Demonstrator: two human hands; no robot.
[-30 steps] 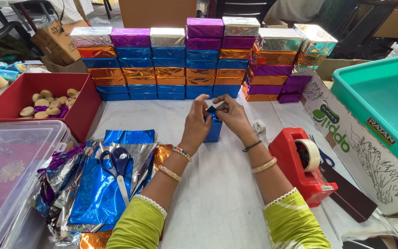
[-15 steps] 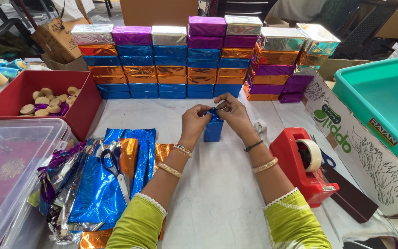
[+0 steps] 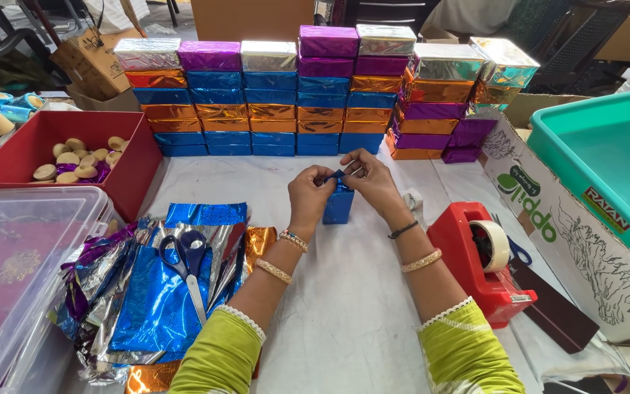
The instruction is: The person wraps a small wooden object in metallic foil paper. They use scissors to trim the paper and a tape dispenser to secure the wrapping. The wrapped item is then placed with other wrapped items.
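Viewing the head camera, I see the left hand [image 3: 309, 191] and right hand [image 3: 370, 180] close together, both pinching the top flaps of a small blue box [image 3: 337, 204] standing upright on the surface [image 3: 344, 306], mid-way between the foil sheets [image 3: 156, 292] and the red tape dispenser [image 3: 480, 259]. I judge the sides wrapped and the top end fold unfinished, with no tape visible on it. Scissors [image 3: 189, 259] lie on the sheets. A wall of wrapped boxes [image 3: 278, 95] stands behind.

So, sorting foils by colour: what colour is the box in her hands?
Shiny blue foil on the box, clearest in the head view.
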